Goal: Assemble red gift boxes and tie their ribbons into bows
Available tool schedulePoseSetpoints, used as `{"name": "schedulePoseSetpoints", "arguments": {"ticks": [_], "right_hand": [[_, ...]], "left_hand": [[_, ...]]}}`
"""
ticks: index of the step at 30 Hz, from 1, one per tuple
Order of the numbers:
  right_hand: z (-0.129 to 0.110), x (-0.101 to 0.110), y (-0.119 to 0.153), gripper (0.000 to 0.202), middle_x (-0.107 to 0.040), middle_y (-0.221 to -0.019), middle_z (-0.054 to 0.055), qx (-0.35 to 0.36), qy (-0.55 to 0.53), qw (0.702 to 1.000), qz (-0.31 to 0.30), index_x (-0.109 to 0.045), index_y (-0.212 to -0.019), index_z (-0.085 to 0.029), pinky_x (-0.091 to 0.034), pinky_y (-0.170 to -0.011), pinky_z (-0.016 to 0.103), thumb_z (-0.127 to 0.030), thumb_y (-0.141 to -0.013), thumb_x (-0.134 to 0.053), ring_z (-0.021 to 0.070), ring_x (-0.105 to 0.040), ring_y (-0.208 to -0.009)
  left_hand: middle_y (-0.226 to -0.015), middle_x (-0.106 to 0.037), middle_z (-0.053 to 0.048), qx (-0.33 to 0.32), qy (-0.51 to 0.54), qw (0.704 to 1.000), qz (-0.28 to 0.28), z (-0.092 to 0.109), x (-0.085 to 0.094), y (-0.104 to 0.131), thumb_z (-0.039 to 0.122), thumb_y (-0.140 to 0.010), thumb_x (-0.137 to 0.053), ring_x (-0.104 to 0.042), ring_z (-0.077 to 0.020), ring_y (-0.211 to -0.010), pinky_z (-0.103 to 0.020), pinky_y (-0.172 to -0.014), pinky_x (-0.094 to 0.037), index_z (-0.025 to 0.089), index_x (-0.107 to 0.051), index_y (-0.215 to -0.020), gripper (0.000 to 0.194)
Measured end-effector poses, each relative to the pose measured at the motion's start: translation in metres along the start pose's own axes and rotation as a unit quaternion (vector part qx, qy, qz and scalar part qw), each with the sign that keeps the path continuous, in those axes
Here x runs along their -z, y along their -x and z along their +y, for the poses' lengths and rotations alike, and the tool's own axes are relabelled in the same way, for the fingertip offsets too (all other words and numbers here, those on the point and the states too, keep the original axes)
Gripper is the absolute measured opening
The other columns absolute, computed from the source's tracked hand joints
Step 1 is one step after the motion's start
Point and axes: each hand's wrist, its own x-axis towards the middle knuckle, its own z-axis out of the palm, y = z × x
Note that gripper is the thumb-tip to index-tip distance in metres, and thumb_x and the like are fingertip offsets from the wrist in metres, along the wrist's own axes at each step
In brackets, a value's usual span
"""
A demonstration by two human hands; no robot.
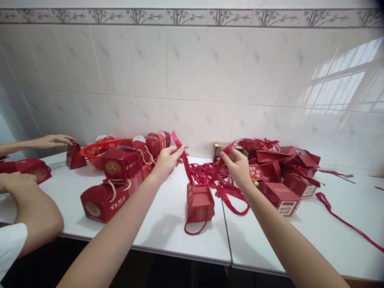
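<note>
The small red box (200, 214) in front of me looks partway finished, as I judge it. It stands upright near the front edge of the desk (168, 240), just left of the seam, with its walls formed, its top open and a red cord handle (195, 233) hanging in a loop at the near side. The ribbon (186, 165) rises from its far side as two separate lengths, and I can see no knot or bow joining them; that part looks undone. Whether anything lies inside I can't tell.

By the wall, right of the seam, a jumbled pile of red boxes (271, 158) lies with ribbons trailing among them, some looking flattened. To the left, stacked boxes with rope handles (115, 164) look closed up. Loose red ribbons lie tangled behind my box.

My arms reach forward from the front edge, one either side of the box and angled inward, with my hands raised above the desk, well apart. My left hand (168, 163) pinches one ribbon length between thumb and fingers, its end sticking up; my right hand (238, 165) pinches the other the same way. Far left, a co-worker's hand (52, 141) touches another small red box (75, 157).
</note>
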Motion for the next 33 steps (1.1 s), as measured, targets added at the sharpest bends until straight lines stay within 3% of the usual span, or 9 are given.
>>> {"name": "schedulePoseSetpoints", "arguments": {"ticks": [7, 10, 15, 22, 27, 30, 33], "right_hand": [[-0.009, -0.004, -0.014, 0.038, -0.069, -0.071, 0.005, -0.003, -0.035, 0.999, -0.036, -0.068, -0.087, -0.015, -0.057, -0.066, 0.035, -0.051, -0.074, -0.068, 0.0187, -0.066, -0.066], [-0.014, -0.002, -0.014, 0.040, -0.068, -0.068, 0.004, -0.007, -0.046, 0.998, -0.034, -0.068, -0.090, -0.015, -0.058, -0.062, 0.035, -0.052, -0.075, -0.066, 0.0189, -0.067, -0.065], [-0.017, 0.000, -0.013, 0.035, -0.071, -0.080, 0.006, -0.008, -0.061, 0.998, -0.019, -0.071, -0.088, -0.016, -0.057, -0.068, 0.033, -0.048, -0.076, -0.068, 0.0179, -0.068, -0.072], [-0.024, -0.009, -0.015, 0.033, -0.070, -0.071, 0.002, -0.071, -0.115, 0.991, -0.022, -0.065, -0.086, -0.017, -0.055, -0.062, 0.030, -0.042, -0.068, -0.075, 0.0161, -0.068, -0.062], [-0.030, -0.017, -0.013, 0.028, -0.069, -0.063, 0.001, -0.089, -0.087, 0.987, -0.102, -0.069, -0.084, -0.014, -0.049, -0.052, 0.025, -0.033, -0.065, -0.076, 0.0104, -0.060, -0.047], [-0.031, -0.020, -0.006, 0.020, -0.068, -0.064, 0.001, -0.093, -0.084, 0.978, -0.167, -0.071, -0.078, -0.014, -0.050, -0.059, 0.026, -0.031, -0.067, -0.074, 0.0105, -0.060, -0.053], [-0.029, -0.021, 0.002, 0.020, -0.068, -0.065, 0.002, -0.080, -0.070, 0.973, -0.207, -0.070, -0.075, -0.015, -0.050, -0.064, 0.026, -0.035, -0.074, -0.070, 0.0117, -0.061, -0.060]], "left_hand": [[-0.081, -0.069, -0.007, -0.030, 0.024, 0.999, -0.038, 0.008, -0.011, -0.009, 0.041, -0.079, -0.066, -0.065, -0.0167, -0.070, -0.032, -0.070, -0.050, 0.014, -0.067, -0.108, 0.040], [-0.081, -0.070, -0.007, -0.040, 0.032, 0.998, -0.048, 0.007, -0.015, -0.009, 0.040, -0.079, -0.067, -0.065, -0.0169, -0.072, -0.032, -0.072, -0.051, 0.013, -0.067, -0.108, 0.039], [-0.079, -0.069, -0.006, -0.048, 0.042, 0.996, -0.065, 0.005, -0.017, -0.009, 0.044, -0.082, -0.063, -0.065, -0.0167, -0.070, -0.034, -0.076, -0.052, 0.013, -0.066, -0.107, 0.040], [-0.071, -0.067, -0.002, -0.052, 0.031, 0.993, -0.100, 0.006, -0.024, -0.006, 0.043, -0.086, -0.059, -0.063, -0.0139, -0.065, -0.028, -0.068, -0.051, 0.014, -0.058, -0.118, 0.043], [-0.061, -0.066, 0.001, -0.044, -0.010, 0.987, -0.154, 0.011, -0.031, 0.005, 0.036, -0.085, -0.061, -0.062, -0.0141, -0.060, -0.027, -0.066, -0.049, 0.011, -0.034, -0.139, 0.065], [-0.060, -0.066, 0.002, -0.028, -0.046, 0.982, -0.184, 0.009, -0.032, 0.010, 0.033, -0.086, -0.060, -0.063, -0.0148, -0.061, -0.029, -0.066, -0.049, 0.011, -0.019, -0.145, 0.076], [-0.062, -0.066, 0.002, 0.000, -0.059, 0.979, -0.195, 0.004, -0.031, 0.012, 0.030, -0.083, -0.063, -0.062, -0.0151, -0.060, -0.028, -0.063, -0.047, 0.014, -0.019, -0.146, 0.079]]}}
